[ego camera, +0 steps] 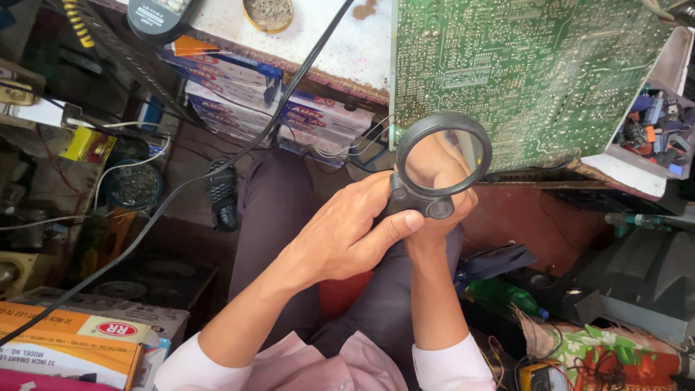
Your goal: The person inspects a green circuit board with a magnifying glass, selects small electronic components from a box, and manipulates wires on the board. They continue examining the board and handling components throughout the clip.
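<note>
A round black-framed magnifying glass [441, 161] sits at the middle of the view, held above the person's lap just in front of the lower left corner of a large green circuit board [521, 72]. The left hand [347, 232] wraps around its short handle, thumb pressed along the underside near a small second lens. The right hand [438, 181] sits behind the glass, its curled fingers seen enlarged through the lens; whether it grips the frame cannot be told.

The board lies on a worn white bench top [340, 43]. Under the bench edge, a stack of flat blue-and-white boxes [239, 90] with red lettering lies on its side. At the lower left, an orange-and-white carton [69, 344] bears a red oval label. A white tray of small coloured parts [651, 130] stands at the right, and a black cable [217, 166] runs diagonally across the left.
</note>
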